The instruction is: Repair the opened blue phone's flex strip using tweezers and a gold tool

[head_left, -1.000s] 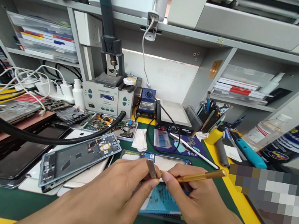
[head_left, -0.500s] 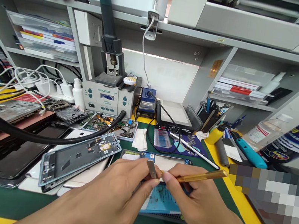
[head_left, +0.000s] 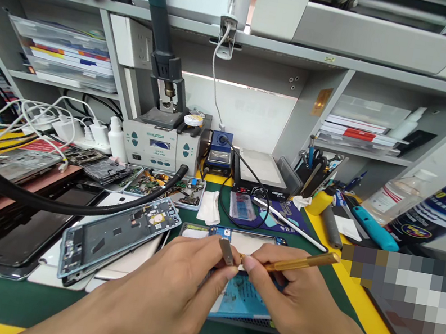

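Pinched between thumb and fingers, a small flat grey metal piece sticks up from my left hand; its exact kind is unclear. My right hand is closed around a slim gold-coloured tool handle, which points out to the right. The fingertips of both hands meet at a tiny gold-coloured part, mostly covered by them. Beneath the hands lies an opened phone with a blue frame and a pale inner area. Blue printed film shows below it, partly hidden by the hands.
On the left are stacked phone parts and a bare phone frame. A black hose arches over them from the hot-air station. A white pen-like tool lies behind the hands. Bottles stand at right.
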Available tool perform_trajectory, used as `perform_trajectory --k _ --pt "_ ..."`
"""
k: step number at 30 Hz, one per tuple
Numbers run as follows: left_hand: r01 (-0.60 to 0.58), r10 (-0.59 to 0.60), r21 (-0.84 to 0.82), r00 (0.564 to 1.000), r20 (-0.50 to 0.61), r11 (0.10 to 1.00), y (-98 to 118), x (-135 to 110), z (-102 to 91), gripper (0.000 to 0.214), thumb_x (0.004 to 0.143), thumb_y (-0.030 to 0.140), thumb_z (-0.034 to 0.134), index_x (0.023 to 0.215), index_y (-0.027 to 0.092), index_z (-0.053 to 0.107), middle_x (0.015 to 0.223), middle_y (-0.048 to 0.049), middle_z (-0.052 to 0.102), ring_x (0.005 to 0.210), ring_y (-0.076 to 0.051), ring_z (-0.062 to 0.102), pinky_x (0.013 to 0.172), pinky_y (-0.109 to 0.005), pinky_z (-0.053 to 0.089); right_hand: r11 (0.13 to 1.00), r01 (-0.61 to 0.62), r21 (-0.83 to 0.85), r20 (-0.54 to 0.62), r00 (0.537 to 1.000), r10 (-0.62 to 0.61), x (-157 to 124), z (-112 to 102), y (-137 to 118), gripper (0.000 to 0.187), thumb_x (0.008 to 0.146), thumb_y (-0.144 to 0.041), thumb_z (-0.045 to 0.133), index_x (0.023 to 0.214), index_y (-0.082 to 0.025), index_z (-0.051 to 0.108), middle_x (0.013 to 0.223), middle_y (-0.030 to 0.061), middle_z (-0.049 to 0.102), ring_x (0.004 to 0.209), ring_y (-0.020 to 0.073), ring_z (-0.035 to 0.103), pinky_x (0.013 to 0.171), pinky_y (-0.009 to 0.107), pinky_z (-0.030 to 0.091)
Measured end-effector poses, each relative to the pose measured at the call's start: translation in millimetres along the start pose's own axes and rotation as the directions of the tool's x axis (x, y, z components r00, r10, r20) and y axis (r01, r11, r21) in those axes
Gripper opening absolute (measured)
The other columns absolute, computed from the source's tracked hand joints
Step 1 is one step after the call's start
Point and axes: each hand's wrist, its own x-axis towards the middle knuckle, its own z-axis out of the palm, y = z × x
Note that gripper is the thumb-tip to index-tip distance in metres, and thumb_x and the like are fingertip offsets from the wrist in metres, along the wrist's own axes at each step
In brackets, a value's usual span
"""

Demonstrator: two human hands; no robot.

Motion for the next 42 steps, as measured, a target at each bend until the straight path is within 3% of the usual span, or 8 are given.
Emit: perform_trajectory --k 12,19,42 --pt "0.001 -0.001 0.017 1.000 0.003 1.000 1.3 -1.6 -0.5 0.011 0.103 0.017 0.045 0.107 0.017 0.055 0.105 -0.0097 0.072 0.104 -0.027 0.071 0.075 -0.034 0.057 1.000 -0.004 -0.011 0.002 1.000 0.004 -2.0 -0.6 1.5 0.027 0.103 -0.020 0.049 0.080 -0.018 0.064 0.067 -0.0012 0.055 0.058 0.0134 0.048 0.057 0.028 0.037" --pt "0.013 -0.012 -0.008 1.000 0.025 1.000 0.8 -0.1 -0.9 0.012 0.104 0.017 0.044 0.109 0.017 0.055 0.106 -0.0093 0.071 0.103 -0.026 0.071 0.080 -0.035 0.057 0.999 0.019 -0.026 -0.015 1.000 -0.019 -0.6 -0.8 -0.4 0.027 0.102 -0.020 0.050 0.078 -0.019 0.061 0.064 -0.0031 0.049 0.055 0.0127 0.045 0.055 0.027 0.035" --pt "0.002 -0.001 -0.040 1.000 0.014 0.999 0.2 -1.0 0.0 0.012 0.102 0.014 0.046 0.110 0.018 0.055 0.105 -0.0088 0.071 0.105 -0.026 0.070 0.088 -0.038 0.058 1.000 -0.005 -0.029 -0.012 1.000 0.004 -1.5 -0.3 2.1 0.028 0.104 -0.023 0.048 0.080 -0.019 0.063 0.065 -0.0020 0.051 0.057 0.0139 0.046 0.056 0.029 0.036"
